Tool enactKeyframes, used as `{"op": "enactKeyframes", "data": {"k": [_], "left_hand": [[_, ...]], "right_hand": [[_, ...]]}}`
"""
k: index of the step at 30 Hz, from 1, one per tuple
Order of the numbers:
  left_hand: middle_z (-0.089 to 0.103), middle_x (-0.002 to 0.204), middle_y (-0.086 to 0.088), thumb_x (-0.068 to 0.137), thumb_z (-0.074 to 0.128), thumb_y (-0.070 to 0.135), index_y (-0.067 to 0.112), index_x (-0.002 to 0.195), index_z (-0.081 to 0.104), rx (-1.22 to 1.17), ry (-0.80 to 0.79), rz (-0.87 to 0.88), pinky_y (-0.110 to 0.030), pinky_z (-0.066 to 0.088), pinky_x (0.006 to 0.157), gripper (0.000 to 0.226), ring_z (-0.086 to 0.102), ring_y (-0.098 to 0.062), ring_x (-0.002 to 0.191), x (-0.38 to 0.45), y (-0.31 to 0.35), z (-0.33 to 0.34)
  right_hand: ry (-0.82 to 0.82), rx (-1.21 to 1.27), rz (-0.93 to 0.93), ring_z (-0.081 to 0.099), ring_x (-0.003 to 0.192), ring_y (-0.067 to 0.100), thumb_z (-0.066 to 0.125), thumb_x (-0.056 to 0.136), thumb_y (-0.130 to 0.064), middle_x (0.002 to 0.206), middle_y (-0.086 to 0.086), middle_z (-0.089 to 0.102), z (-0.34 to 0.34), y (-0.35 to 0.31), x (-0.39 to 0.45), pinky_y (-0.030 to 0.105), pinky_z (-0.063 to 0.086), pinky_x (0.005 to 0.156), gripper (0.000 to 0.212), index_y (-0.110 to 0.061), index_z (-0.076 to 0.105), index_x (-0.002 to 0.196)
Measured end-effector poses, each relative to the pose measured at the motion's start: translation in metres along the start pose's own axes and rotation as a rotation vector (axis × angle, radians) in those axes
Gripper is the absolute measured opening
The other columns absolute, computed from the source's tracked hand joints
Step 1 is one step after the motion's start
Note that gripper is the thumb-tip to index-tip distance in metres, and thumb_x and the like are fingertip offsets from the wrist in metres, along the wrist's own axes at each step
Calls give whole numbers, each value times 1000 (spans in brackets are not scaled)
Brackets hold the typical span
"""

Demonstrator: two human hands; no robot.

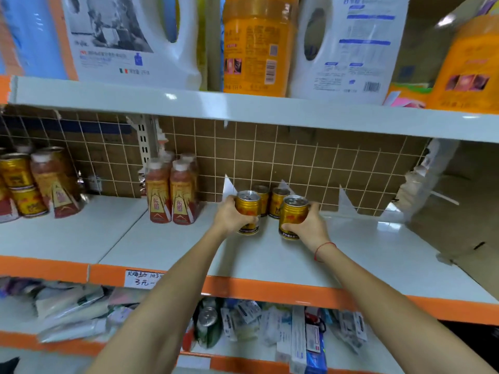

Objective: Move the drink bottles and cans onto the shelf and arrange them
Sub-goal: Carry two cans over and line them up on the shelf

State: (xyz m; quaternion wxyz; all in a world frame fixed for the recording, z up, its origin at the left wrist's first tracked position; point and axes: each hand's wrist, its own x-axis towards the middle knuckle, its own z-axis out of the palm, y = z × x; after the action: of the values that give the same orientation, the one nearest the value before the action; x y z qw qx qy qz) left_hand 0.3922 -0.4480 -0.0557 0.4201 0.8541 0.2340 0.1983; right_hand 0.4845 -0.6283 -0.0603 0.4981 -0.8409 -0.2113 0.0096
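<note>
A shop shelf (351, 255) of pale grey boards with an orange front edge runs across the view, backed by a white wire grid (270, 157) over brown cardboard. A handwritten price tag (143, 279) is stuck on the orange edge; its writing is partly cut off by the left forearm.

On the middle board, the left hand (232, 215) wraps around a gold can (248, 211), and the right hand (310, 225) wraps around a second gold can (293, 217); both grips are clamped on their cans, which stand upright with their bases at or just above the board — contact cannot be told. A red string (324, 249) circles the right wrist. Just behind, near the grid, stand two more gold cans (270, 201), largely hidden by the held ones.

To the left, a cluster of orange-red drink bottles (172, 193) with white caps stands on the board; the rear ones are partly hidden. At the far left, stacked gold cans (21, 184) and another bottle (54, 182) are cut by the frame edge.

The upper shelf carries white detergent jugs (348, 44) and orange jars (256, 47), tops cut off. The lowest shelf holds blurred packets and boxes (270, 325), hard to make out. At right, torn plastic film (421, 179) hangs beside cardboard.
</note>
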Motion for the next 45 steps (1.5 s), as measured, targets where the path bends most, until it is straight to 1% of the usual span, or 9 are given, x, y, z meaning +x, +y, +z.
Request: {"op": "enactKeyframes", "data": {"k": [3,8,15,21,24,28,32,40,45], "left_hand": [[59,119,-7,68,84,32,11,127,46,12,9,-21,-36,48,93,74,56,-24,109,7,3,7],[60,118,-6,69,83,32,11,127,48,12,41,33,-31,47,92,71,56,-22,111,27,1,15],[57,107,-1,73,81,27,12,124,50,-36,40,134,-25,42,82,62,53,-14,97,63,-2,24],[63,117,-6,72,81,31,16,123,53,-64,45,175,-35,49,91,60,59,-21,106,98,3,32],[62,121,-7,74,80,29,17,125,52,-94,36,202,-40,49,96,60,59,-23,109,107,7,35],[61,124,-7,71,82,30,16,131,49,-115,43,204,-37,48,95,69,59,-24,111,119,8,40],[61,124,-5,72,81,33,16,129,51,-94,40,217,-33,47,91,67,59,-23,112,130,8,44],[60,127,-7,76,78,30,17,129,51,-97,12,246,-29,44,86,61,58,-23,113,136,8,43],[59,129,-8,77,78,29,15,131,48,-103,22,253,-27,42,85,63,57,-23,115,139,7,43]], "right_hand": [[-13,-1,-7,56,110,25,83,67,-18,125,9,55,2,10,9,31,46,86,83,-14,32,133],[25,5,-58,57,105,24,85,64,-20,122,9,58,6,18,34,31,46,83,81,-12,37,128],[100,19,-144,58,108,27,85,64,-24,123,10,59,15,22,79,39,49,91,76,-11,41,124],[128,76,-178,60,105,25,84,66,-21,117,8,62,23,17,110,32,46,83,66,-11,49,122],[141,83,-174,62,102,25,84,66,-21,112,8,65,27,17,123,33,49,84,60,-12,53,116],[110,104,-179,60,106,26,82,70,-17,116,10,63,29,17,129,36,48,89,54,-12,51,115],[66,115,-195,59,109,26,79,73,-16,119,9,61,31,17,133,39,48,93,52,-16,49,115],[52,66,-171,62,102,24,82,69,-24,111,7,65,40,20,153,37,50,87,56,-13,54,116],[62,18,-181,62,102,24,81,70,-27,114,8,65,42,20,158,34,49,85,57,-12,54,118]]}}
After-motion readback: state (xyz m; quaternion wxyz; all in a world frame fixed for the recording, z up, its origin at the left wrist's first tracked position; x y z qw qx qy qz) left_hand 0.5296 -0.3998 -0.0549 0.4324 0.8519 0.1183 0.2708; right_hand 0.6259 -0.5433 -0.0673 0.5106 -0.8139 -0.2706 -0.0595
